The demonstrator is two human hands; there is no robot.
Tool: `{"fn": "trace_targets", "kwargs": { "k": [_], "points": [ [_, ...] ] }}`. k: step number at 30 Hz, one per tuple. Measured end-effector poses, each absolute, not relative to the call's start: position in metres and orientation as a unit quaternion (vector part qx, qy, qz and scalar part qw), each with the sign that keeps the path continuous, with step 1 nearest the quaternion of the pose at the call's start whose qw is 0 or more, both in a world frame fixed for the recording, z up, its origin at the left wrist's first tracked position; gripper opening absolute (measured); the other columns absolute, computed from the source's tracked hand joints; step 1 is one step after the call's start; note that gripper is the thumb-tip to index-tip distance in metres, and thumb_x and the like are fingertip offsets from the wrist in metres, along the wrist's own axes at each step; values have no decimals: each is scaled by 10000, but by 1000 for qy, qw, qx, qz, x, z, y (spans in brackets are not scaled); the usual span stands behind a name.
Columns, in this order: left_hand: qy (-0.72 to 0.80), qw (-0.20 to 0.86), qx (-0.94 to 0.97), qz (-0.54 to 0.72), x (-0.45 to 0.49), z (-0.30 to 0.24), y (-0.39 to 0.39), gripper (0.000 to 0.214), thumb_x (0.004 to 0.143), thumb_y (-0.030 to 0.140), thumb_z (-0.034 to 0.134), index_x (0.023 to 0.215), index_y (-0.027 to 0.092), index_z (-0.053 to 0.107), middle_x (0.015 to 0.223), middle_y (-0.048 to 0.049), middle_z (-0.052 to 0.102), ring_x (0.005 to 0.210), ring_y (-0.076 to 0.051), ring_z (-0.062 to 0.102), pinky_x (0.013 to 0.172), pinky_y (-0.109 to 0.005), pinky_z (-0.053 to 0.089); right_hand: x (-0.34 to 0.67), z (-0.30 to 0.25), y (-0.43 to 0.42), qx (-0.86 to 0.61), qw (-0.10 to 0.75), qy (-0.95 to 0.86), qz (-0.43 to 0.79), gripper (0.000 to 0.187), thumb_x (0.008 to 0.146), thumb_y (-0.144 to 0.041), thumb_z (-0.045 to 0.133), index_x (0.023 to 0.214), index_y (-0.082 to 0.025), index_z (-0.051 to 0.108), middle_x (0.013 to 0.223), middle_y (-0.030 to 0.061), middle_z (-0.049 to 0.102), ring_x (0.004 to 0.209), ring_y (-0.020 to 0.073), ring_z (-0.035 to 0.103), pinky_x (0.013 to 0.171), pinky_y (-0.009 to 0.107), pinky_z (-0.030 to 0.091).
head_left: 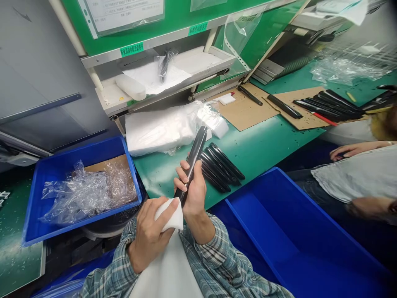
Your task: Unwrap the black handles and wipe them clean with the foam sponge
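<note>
Held at a slant in front of my body is a long glossy black plastic strip (196,149). My right hand (196,192) wraps round its lower half, fingers closed. My left hand (151,231) grips a white foam pad (170,215) at the strip's lower end. The pad covers that end, so I cannot see how far the strip reaches under it. Just right of my right hand, several similar black strips (220,165) lie side by side on the green tabletop (260,145).
A blue bin (27,215) with crumpled clear plastic stands left; another blue bin (279,223) is at right. White wrapped foam (161,128) lies under the shelf (173,89). Cardboard (238,114) carries more black strips (328,105). A co-worker's hand (350,151) is at right.
</note>
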State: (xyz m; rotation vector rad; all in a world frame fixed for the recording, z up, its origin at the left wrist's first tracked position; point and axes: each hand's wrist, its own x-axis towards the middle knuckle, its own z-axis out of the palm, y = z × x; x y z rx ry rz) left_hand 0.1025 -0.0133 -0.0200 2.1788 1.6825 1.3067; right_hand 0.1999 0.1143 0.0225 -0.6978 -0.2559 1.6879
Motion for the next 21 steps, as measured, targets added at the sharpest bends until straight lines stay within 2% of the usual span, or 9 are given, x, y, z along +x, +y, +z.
{"fn": "trace_targets", "kwargs": {
  "k": [3,5,7,9,12,16,18,21],
  "points": [
    [499,197,695,479,104,-22,-19,425,1185,355,458,1548,277,664,1168,-119,741,996,-227,727,832,-343,611,200,24,115,-293,622,-136,714,505,883,-587,915,884,-243,546,858,-62,434,529,38,289,337,60,329],
    [469,267,662,520,102,-21,-23,406,1180,402,489,1506,273,693,1156,-108,735,984,-211,747,819,-312,627,201,24,116,-277,620,-128,723,451,913,-557,899,921,-249,571,857,-65,432,525,40,289,334,58,330],
    [484,243,641,544,97,-21,-26,383,1159,322,556,1522,288,676,1216,-105,711,1042,-207,746,862,-305,631,205,25,119,-268,606,-101,742,369,955,-493,873,969,-249,597,843,-69,429,516,40,299,331,58,335],
    [512,171,652,532,93,-19,-27,463,1127,216,604,1580,307,625,1294,-112,676,1133,-216,721,935,-324,625,207,25,121,-262,592,-69,759,287,997,-436,835,1024,-246,621,827,-73,429,508,39,318,330,59,340],
    [527,77,695,483,92,-17,-22,556,1102,214,654,1643,296,555,1335,-135,649,1184,-240,686,981,-361,612,208,25,121,-260,582,-48,769,230,1026,-412,800,1066,-258,634,821,-74,440,505,42,333,330,58,339],
    [551,-3,721,421,98,-18,-14,541,1110,263,654,1642,258,555,1321,-158,657,1200,-275,661,988,-398,581,203,27,114,-277,589,-85,755,368,956,-496,872,958,-245,603,832,-72,443,504,35,291,329,63,332],
    [553,-1,719,420,102,-21,-12,546,1111,226,636,1649,244,545,1293,-154,668,1163,-268,663,955,-389,577,200,28,110,-293,600,-118,735,466,916,-565,894,885,-236,566,830,-68,445,510,35,278,334,69,338],
    [540,35,719,436,105,-27,-13,560,1101,184,622,1651,256,547,1267,-139,687,1102,-252,667,906,-373,581,199,26,111,-308,630,-148,697,518,883,-615,905,865,-238,551,840,-61,461,527,40,308,343,72,352]
  ]
}}
